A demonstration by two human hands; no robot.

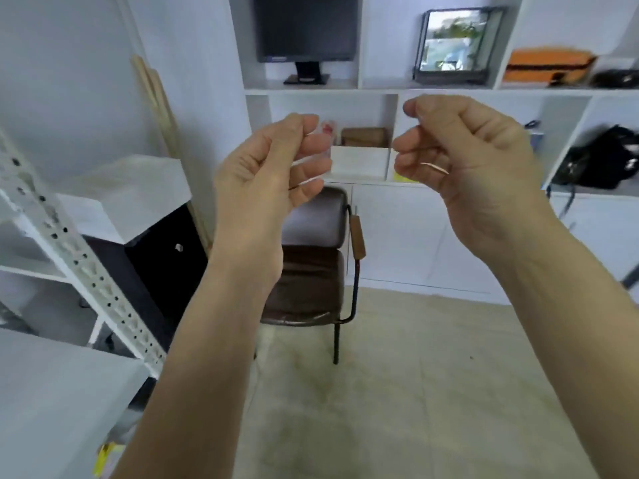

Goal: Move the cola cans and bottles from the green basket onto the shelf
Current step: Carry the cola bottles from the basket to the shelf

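Note:
No cola can, bottle or green basket shows in the head view. Both my forearms are raised in front of me at chest height. My left hand has its fingers curled toward the palm and holds nothing. My right hand mirrors it, fingers curled in, thumb on top, also holding nothing. The two hands are a short gap apart. A white metal rack with a perforated upright stands at the left, its shelf boards bare where visible.
A brown padded chair stands straight ahead behind my hands. A white wall unit holds a dark monitor, a picture frame, an orange case, boxes and a black bag. A black cabinet sits at left. Beige floor lies below.

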